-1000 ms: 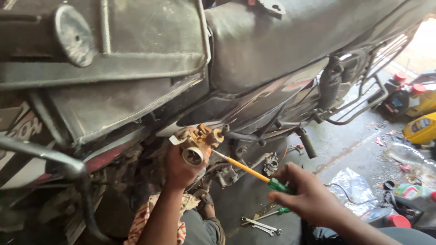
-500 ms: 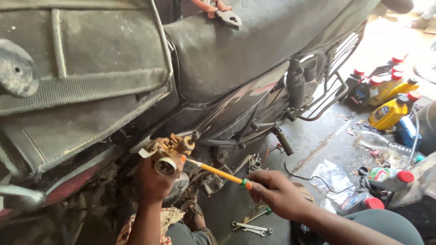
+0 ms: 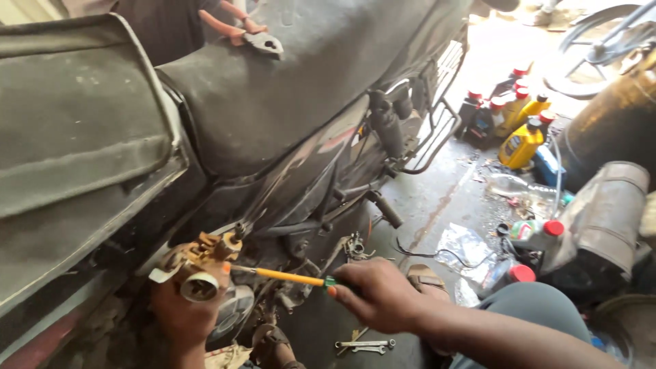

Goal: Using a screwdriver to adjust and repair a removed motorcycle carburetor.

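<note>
Head view: both hands worked low beside a dark, dusty motorcycle (image 3: 294, 102).
Left hand (image 3: 181, 316): it was closed from below around a grimy brass-coloured metal carburettor with a round open throat (image 3: 198, 268), held up just under the motorcycle's frame.
Right hand (image 3: 379, 295): its fingers were wrapped shut on the green handle of a yellow-shafted screwdriver (image 3: 287, 276), which lay nearly level.
Contact: the screwdriver tip met the carburettor's right side, just beside the left thumb.
Position: the carburettor sat left of the right hand, the shaft bridging the gap between them.
Hidden: the handle was almost wholly covered by the fingers; the exact spot where the tip sat was too small to make out; the left forearm was cut off at the lower edge.
Around: two steel spanners (image 3: 365, 346) lay on the floor below the right wrist; yellow oil bottles with red caps (image 3: 519, 140) stood well apart, upper right.
</note>
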